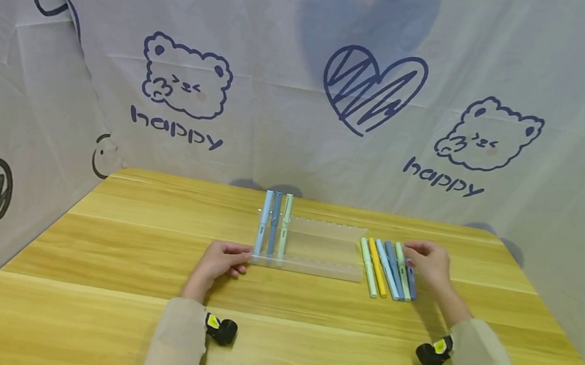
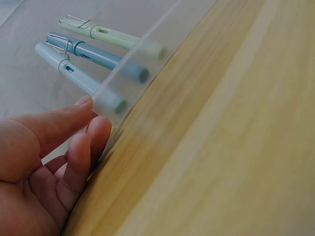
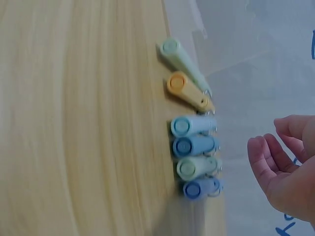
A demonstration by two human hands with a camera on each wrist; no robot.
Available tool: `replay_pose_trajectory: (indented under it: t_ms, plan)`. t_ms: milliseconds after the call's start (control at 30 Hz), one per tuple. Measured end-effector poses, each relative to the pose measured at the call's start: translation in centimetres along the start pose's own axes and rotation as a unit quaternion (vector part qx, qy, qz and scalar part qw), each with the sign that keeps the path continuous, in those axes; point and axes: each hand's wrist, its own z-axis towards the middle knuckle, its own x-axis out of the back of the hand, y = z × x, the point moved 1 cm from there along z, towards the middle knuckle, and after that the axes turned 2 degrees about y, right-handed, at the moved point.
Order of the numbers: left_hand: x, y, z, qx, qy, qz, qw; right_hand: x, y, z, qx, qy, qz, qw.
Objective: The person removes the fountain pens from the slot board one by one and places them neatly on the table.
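A frosted clear plastic pen rack with notched edges lies on the table. Three capped pens rest in its left part: a light blue pen, a darker blue pen and a pale green pen. My left hand pinches the rack's front left corner between thumb and fingers. To the right lie several loose pens, among them a yellow pen, a light green pen and a purple-blue pen. Over their far right end hovers my right hand, its fingers loosely bent around nothing, a gap showing between thumb and fingertips.
The wood-grain table reaches back to a pale hanging cloth printed with bears, hearts and writing. Another stretch of cloth hangs along the left side. Small black cameras are strapped to both wrists.
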Motion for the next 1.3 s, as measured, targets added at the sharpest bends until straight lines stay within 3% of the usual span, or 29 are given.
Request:
replay_pose_trajectory:
  t_ms: [133, 367, 433, 500, 667, 733, 900, 967, 1133, 1300]
  plan:
    - [0.0, 0.0, 0.0, -0.002, -0.002, 0.001, 1.0000, -0.8, 0.6, 0.5, 0.008, 0.004, 0.041, 0.999]
    - [0.1, 0.0, -0.1, -0.002, -0.003, 0.003, 1.0000, -2.6, 6.0, 3.7, 0.039, 0.032, 0.096, 0.994]
    - [0.0, 0.1, -0.1, -0.003, -0.003, 0.003, 1.0000, -3.0, 6.4, 4.0, 0.047, 0.029, 0.107, 0.993]
    - [0.0, 0.1, -0.1, -0.003, -0.002, 0.003, 1.0000, -3.3, 5.6, 3.6, 0.051, 0.020, 0.115, 0.992]
    - [0.0, 0.0, -0.1, -0.003, -0.002, 0.000, 1.0000, -3.7, 0.7, 0.8, 0.053, -0.010, 0.145, 0.988]
    - [0.0, 0.0, 0.0, -0.003, -0.002, -0.003, 1.0000, -4.1, 0.0, 0.5, 0.062, -0.022, 0.184, 0.981]
    - [0.0, 0.0, 0.0, -0.006, -0.005, -0.007, 0.9999, -5.1, -1.8, -0.4, 0.084, -0.038, 0.199, 0.976]
    - [0.0, 0.0, 0.0, -0.007, -0.006, -0.006, 0.9999, -5.5, -3.3, -1.2, 0.075, -0.032, 0.171, 0.982]
    - [0.0, 0.0, -0.1, -0.007, -0.005, -0.005, 1.0000, -6.6, -4.5, -1.6, 0.050, -0.031, 0.154, 0.986]
    - [0.0, 0.0, -0.1, -0.005, -0.005, -0.006, 1.0000, -7.9, -5.0, -1.6, 0.043, -0.042, 0.171, 0.983]
